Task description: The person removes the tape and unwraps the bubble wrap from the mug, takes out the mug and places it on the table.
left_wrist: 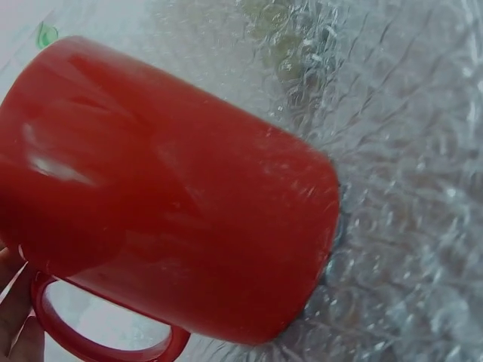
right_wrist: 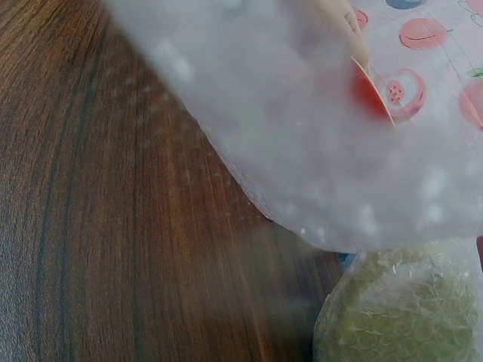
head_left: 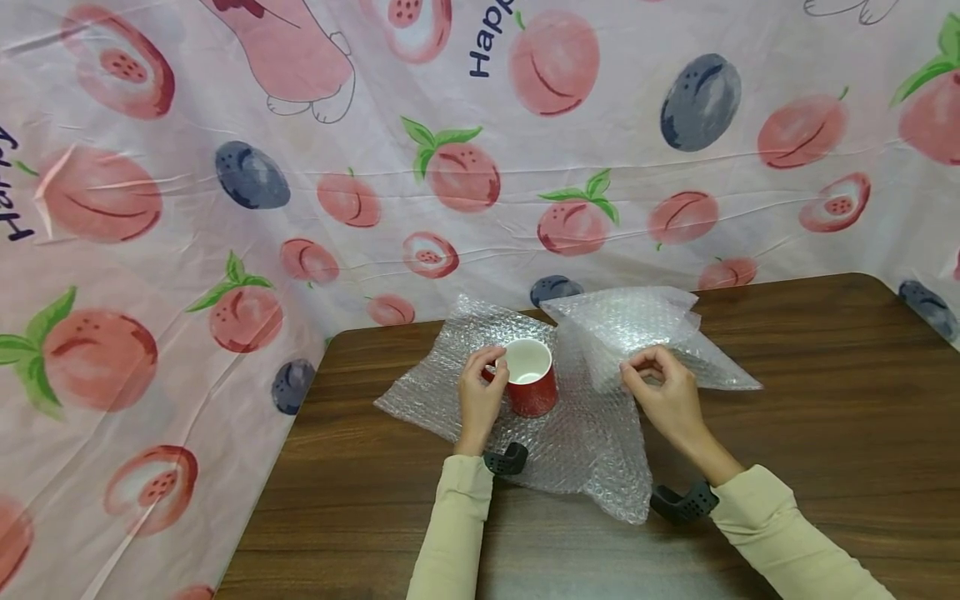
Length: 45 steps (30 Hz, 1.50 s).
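Observation:
A red mug (head_left: 533, 395) with a white inside stands upright on a sheet of bubble wrap (head_left: 427, 392). My left hand (head_left: 481, 396) holds the mug at its left side, by the rim and handle; the left wrist view shows the handle (left_wrist: 106, 351) and fingers (left_wrist: 27, 339) beside it. With thumb and fingertips, my right hand (head_left: 666, 392) pinches the raised right part of the bubble wrap. That lifted film hangs close and blurred in the right wrist view, the mug partly seen through it.
Behind the right hand lies a bubble-wrapped bundle (head_left: 637, 321), yellowish-green in the right wrist view (right_wrist: 407, 317). Everything rests on a dark wooden table (head_left: 360, 517). A fruit-print cloth (head_left: 465, 92) hangs along the table's back and left.

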{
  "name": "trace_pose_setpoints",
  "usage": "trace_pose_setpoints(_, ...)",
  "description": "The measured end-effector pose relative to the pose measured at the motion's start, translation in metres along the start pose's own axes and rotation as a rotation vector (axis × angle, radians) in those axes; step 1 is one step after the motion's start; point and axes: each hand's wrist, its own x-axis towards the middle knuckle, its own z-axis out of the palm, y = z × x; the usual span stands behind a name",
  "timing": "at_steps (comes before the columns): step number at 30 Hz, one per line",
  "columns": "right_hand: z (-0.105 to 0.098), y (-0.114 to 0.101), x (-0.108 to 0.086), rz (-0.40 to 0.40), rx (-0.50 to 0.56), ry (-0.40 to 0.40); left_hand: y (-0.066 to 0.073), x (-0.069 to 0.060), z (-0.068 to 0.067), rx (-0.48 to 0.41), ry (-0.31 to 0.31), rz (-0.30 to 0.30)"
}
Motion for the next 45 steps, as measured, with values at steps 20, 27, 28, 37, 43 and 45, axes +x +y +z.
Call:
trace_pose_setpoints(20,0.001,-0.007,-0.003,-0.024,-0.009,-0.004,0.003,0.004,-0.007,0.119,-0.076,0.045)
trace_pose_setpoints(27,-0.002,-0.005,0.0,-0.068,-0.042,0.026,0.002,0.005,-0.008,0.115,-0.073,0.074)
trace_pose_setpoints(28,-0.003,-0.001,0.002,-0.075,-0.041,0.027,0.002,0.006,-0.008,0.113,-0.07,0.077)
trace_pose_setpoints(37,-0.007,-0.011,0.009,-0.168,0.011,0.008,0.002,0.004,-0.008,0.106,-0.047,0.074)
trace_pose_setpoints(43,-0.009,-0.023,0.012,-0.169,0.054,-0.009,0.001,0.003,-0.006,0.069,-0.034,0.056)
trace_pose_setpoints(45,-0.009,-0.025,0.013,-0.167,0.057,-0.014,0.001,0.003,-0.006,0.056,-0.035,0.049)
